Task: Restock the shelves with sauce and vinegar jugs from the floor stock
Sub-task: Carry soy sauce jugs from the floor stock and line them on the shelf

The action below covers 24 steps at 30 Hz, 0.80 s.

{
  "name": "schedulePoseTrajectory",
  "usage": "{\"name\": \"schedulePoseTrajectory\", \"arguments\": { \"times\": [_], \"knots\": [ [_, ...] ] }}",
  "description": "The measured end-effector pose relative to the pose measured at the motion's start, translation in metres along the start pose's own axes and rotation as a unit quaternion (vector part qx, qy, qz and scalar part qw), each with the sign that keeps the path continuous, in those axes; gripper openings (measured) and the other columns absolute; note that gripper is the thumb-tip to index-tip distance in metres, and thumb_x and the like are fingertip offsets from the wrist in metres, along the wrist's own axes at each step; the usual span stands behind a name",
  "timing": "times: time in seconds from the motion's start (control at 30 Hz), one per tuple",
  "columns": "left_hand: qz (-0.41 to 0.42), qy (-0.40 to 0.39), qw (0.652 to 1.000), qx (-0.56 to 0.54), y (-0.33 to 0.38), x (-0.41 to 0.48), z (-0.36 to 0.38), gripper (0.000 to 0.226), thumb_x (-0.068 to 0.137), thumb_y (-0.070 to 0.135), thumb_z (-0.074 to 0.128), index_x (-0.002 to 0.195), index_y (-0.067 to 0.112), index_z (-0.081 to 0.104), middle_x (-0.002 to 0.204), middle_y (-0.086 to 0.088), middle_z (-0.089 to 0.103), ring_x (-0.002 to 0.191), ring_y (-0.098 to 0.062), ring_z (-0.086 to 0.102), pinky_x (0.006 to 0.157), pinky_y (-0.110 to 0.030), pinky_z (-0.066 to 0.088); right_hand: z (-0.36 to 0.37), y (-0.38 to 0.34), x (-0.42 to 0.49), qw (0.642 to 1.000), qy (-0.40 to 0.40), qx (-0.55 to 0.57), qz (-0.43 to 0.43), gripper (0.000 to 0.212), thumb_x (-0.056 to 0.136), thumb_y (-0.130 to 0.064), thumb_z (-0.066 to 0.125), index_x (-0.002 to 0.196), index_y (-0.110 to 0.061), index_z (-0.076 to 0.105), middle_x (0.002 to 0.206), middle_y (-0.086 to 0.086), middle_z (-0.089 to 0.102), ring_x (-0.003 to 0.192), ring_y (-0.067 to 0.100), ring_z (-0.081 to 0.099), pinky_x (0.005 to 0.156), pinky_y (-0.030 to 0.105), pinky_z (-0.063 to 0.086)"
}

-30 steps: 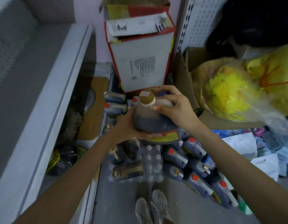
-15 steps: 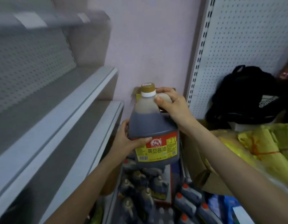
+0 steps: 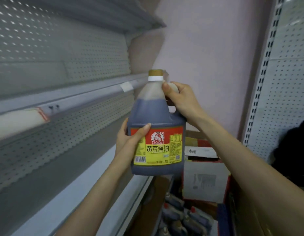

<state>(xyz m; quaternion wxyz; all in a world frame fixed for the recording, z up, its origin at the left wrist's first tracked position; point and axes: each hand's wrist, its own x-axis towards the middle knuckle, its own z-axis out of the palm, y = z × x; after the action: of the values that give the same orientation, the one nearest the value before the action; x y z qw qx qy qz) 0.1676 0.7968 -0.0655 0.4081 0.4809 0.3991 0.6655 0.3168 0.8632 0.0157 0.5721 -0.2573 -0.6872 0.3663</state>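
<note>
Dark-brown plastic soy-sauce jug [image 3: 156,116] | right hand [image 3: 180,97] grips its handle [image 3: 173,85], left hand [image 3: 129,142] clasps its side | unshelved | more dark jugs [image 3: 182,217] left below grip

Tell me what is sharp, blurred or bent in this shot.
Head view: soy sauce jug sharp, label readable; shelf edge at left smeared; slotted upright at right bowed by the wide lens; floor jugs below dim and soft.

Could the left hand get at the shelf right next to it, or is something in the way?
Probably yes. The left hand grips the jug just beside the shelf, and nothing shows between them, though it is busy holding.
</note>
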Motion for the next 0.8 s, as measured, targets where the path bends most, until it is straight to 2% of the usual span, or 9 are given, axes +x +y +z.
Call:
{"name": "schedulePoseTrajectory", "arguments": {
  "times": [0.1,0.2,0.33,0.4,0.5,0.63,0.8],
  "knots": [
    [0.012,0.028,1.0,-0.004,0.024,-0.012,-0.009,0.051,0.058,0.029,0.075,0.104,0.018,0.055,0.078,-0.004,0.074,0.068,-0.02,0.071,0.056,-0.027,0.055,0.016,-0.022,0.003,0.999,-0.034,0.011,-0.019,0.022,0.096,-0.022,0.054,0.077,-0.014,0.061,0.067,-0.009,0.065,0.062,0.001,0.061,0.059,0.019,0.051],
    [0.031,0.062,0.997,0.019,0.044,-0.031,-0.018,0.056,0.059,0.027,0.085,0.105,0.019,0.055,0.078,-0.003,0.074,0.069,-0.021,0.072,0.057,-0.026,0.055,0.031,-0.039,0.0,0.997,-0.066,0.039,-0.025,0.024,0.096,-0.023,0.053,0.075,-0.013,0.06,0.066,-0.009,0.065,0.06,-0.001,0.061,0.058,0.017,0.049],
    [0.057,0.128,0.989,0.037,0.065,-0.062,-0.023,0.057,0.059,0.03,0.079,0.108,0.017,0.054,0.08,-0.005,0.073,0.07,-0.022,0.072,0.057,-0.028,0.056,0.047,-0.058,-0.007,0.989,-0.119,0.08,-0.023,0.026,0.095,-0.027,0.053,0.075,-0.012,0.058,0.059,-0.012,0.065,0.058,-0.002,0.062,0.055,0.014,0.048],
    [0.067,0.157,0.984,0.047,0.074,-0.081,-0.019,0.056,0.059,0.031,0.075,0.109,0.017,0.054,0.085,-0.007,0.073,0.072,-0.024,0.072,0.058,-0.029,0.056,0.051,-0.066,-0.013,0.985,-0.147,0.085,-0.029,0.029,0.094,-0.034,0.054,0.076,-0.012,0.058,0.064,-0.01,0.065,0.063,0.001,0.063,0.06,0.018,0.05],
    [0.079,0.198,0.974,0.07,0.084,-0.113,-0.011,0.059,0.061,0.032,0.078,0.112,0.015,0.054,0.089,-0.008,0.073,0.075,-0.025,0.072,0.06,-0.028,0.056,0.056,-0.08,-0.026,0.979,-0.186,0.068,-0.05,0.038,0.095,-0.041,0.05,0.083,-0.006,0.057,0.077,0.003,0.062,0.072,0.01,0.061,0.069,0.025,0.052],
    [0.089,0.262,0.956,0.094,0.093,-0.156,0.003,0.062,0.061,0.034,0.081,0.113,0.014,0.054,0.088,-0.006,0.073,0.075,-0.023,0.072,0.061,-0.029,0.056,0.059,-0.1,-0.05,0.968,-0.22,0.072,-0.093,0.033,0.098,-0.037,0.046,0.071,-0.017,0.048,0.066,-0.007,0.053,0.051,-0.009,0.05,0.052,0.007,0.039],
    [0.102,0.335,0.93,0.117,0.112,-0.212,0.015,0.057,0.061,0.034,0.081,0.11,0.019,0.057,0.09,-0.006,0.074,0.078,-0.024,0.072,0.064,-0.031,0.056,0.07,-0.125,-0.082,0.947,-0.279,0.105,-0.119,0.032,0.098,-0.038,0.045,0.079,-0.013,0.051,0.071,-0.004,0.056,0.055,-0.007,0.052,0.054,0.009,0.042]
  ]
}}
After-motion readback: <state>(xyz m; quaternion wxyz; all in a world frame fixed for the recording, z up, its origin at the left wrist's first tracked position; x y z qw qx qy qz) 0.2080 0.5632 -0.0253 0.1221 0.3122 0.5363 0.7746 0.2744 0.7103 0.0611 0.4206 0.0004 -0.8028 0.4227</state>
